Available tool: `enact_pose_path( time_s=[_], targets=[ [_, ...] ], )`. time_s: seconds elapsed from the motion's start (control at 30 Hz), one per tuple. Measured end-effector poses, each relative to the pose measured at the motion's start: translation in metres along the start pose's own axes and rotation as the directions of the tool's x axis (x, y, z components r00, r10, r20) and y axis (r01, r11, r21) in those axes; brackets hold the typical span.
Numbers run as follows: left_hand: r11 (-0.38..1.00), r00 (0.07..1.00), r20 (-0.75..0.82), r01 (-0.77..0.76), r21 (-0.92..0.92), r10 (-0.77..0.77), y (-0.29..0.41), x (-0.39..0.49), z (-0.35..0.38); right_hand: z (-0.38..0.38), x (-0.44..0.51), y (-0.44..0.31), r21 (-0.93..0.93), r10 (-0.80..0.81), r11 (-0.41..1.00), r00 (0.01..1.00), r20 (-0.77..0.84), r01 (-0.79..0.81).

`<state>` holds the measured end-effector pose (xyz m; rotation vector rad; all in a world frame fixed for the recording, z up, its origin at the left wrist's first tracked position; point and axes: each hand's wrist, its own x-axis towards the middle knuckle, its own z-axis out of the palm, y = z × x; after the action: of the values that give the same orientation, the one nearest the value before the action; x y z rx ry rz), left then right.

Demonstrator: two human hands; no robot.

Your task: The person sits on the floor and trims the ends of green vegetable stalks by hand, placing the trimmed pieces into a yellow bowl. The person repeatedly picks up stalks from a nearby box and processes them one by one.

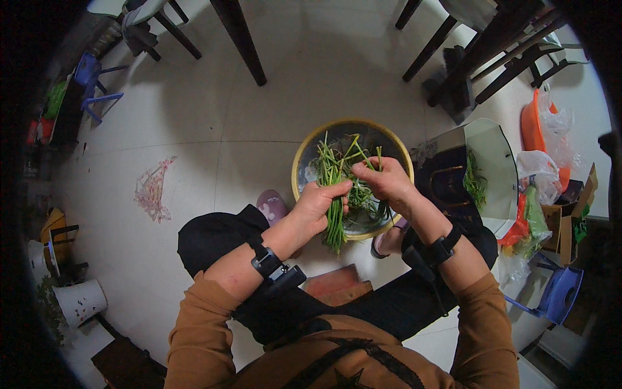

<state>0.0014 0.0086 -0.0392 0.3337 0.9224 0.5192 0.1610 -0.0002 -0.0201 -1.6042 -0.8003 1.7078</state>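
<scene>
My left hand grips a bundle of long green stalks, with leafy ends hanging below the fist and cut stems standing above it. Close to its right, my right hand pinches a few thin green stems between thumb and fingers; darker ends trail beneath. Both hands are over a round basin with a yellow rim, which stands on the floor between my feet. Loose green scraps lie inside it, partly hidden by the hands. I cannot tell the exact kind of greens.
At my right stands an open box with more greens inside. Beyond it are an orange basin, plastic bags and a blue stool. Dark table legs rise ahead. A crumpled net lies left.
</scene>
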Motion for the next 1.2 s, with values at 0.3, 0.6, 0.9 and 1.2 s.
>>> enact_pose_path(
  time_s=[0.3,0.6,0.9,1.2],
  targets=[
    [0.994,0.989,-0.137,0.058,0.090,-0.045,-0.006,0.002,-0.003,-0.013,0.018,0.020,-0.024,0.042,0.998,0.967,-0.253,-0.050],
    [1.000,0.976,-0.217,0.028,-0.005,-0.028,-0.008,0.002,-0.004,0.002,0.011,0.028,-0.175,-0.022,0.985,0.990,-0.143,-0.003],
    [0.990,0.993,-0.030,0.113,-0.088,-0.116,-0.003,-0.001,-0.001,0.007,0.001,0.015,-0.014,-0.064,0.998,0.998,-0.001,0.064],
    [0.917,0.953,0.154,0.294,-0.269,-0.260,-0.004,0.007,-0.010,-0.003,0.015,0.021,0.030,-0.220,0.974,0.972,-0.084,0.223]
  ],
)
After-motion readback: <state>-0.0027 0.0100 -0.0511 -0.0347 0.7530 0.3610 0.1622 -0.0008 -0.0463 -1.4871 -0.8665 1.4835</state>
